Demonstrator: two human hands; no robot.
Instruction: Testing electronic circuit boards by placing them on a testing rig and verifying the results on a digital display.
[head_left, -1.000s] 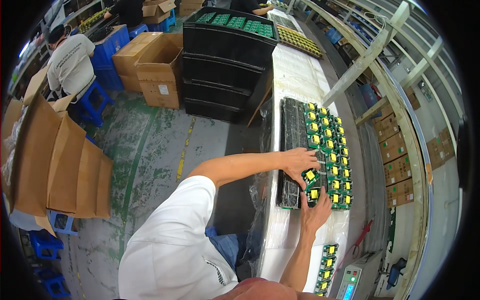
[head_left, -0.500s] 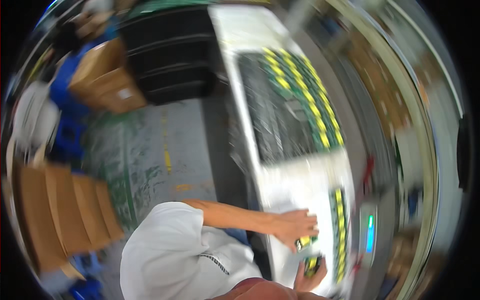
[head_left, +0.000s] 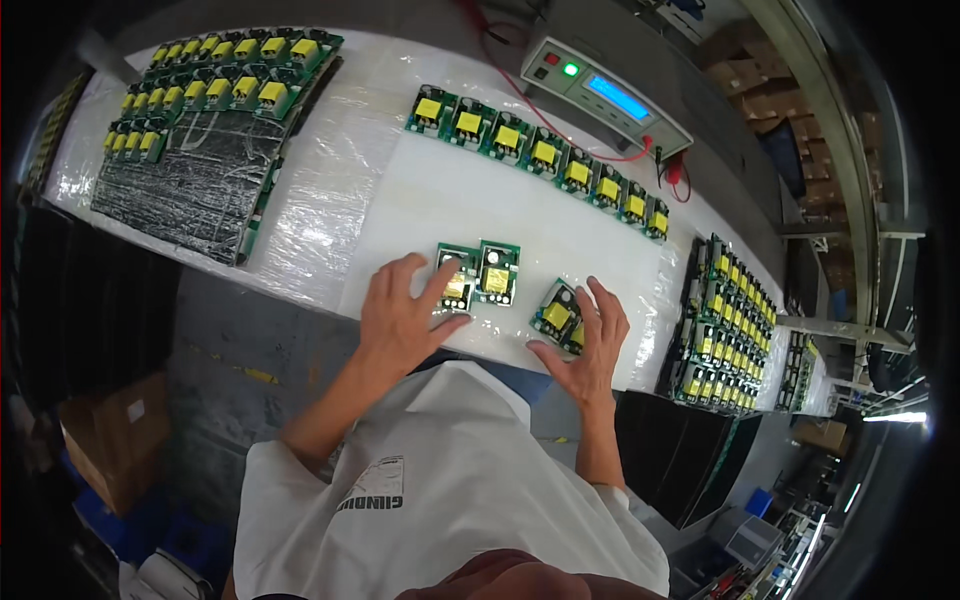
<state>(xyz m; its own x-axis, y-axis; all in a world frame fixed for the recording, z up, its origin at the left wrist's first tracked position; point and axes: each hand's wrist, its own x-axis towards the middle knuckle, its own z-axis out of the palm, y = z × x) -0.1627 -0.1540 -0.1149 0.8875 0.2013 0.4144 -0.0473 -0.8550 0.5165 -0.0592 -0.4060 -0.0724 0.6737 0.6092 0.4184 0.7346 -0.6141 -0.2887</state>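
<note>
Green rectangular circuit boards bearing yellow block-shaped components (head_left: 497,278) lie two by each of my hands, on the near side of a long white worktable wrapped in clear plastic film (head_left: 320,180). To my left rests a flat black slab under glossy wrap (head_left: 190,190), with rows of similar boards along its far part. At the far side stands a grey box-shaped instrument with a blue display (head_left: 610,95); a single-file row of boards (head_left: 505,140) runs before it, probably spread thus to keep each within easy reach.

My left hand (head_left: 395,318) is spread, forefinger over the leftmost board, thumb off its near edge, clasping nothing. My right hand (head_left: 592,345) arches its fingers over the slanted right-hand pair (head_left: 556,316), thumb wide apart; whether the fingertips press, I cannot tell. All four lie components upward, presumably to protect the taller parts.
</note>
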